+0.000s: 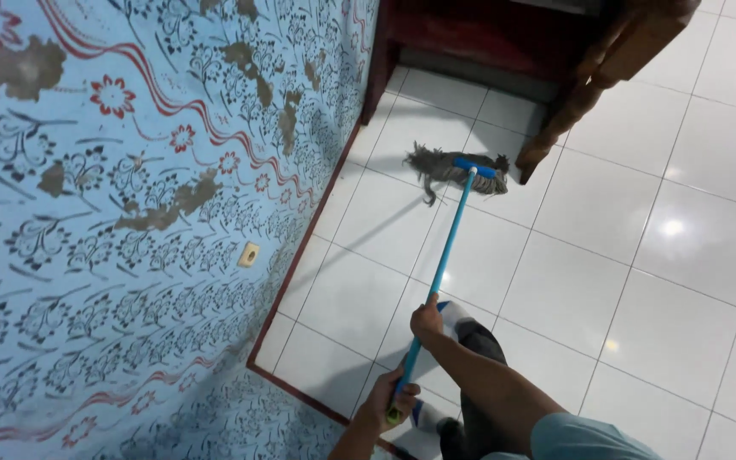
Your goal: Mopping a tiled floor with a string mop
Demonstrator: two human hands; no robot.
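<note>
The left hand (385, 399) is closed round the very end of the mop (443, 255) handle, low and close to the body, where it can steer. The right hand (426, 321) grips the blue shaft a little further along, arm stretched out, so the two grips give leverage. A foot (455, 317) in a white and blue sock stands just beside it on the white tiled floor (658, 255). The shaft slants away to the grey string head, which lies flat on the tiles between the patterned blue wall (129, 213) and a wooden furniture leg (568, 111).
</note>
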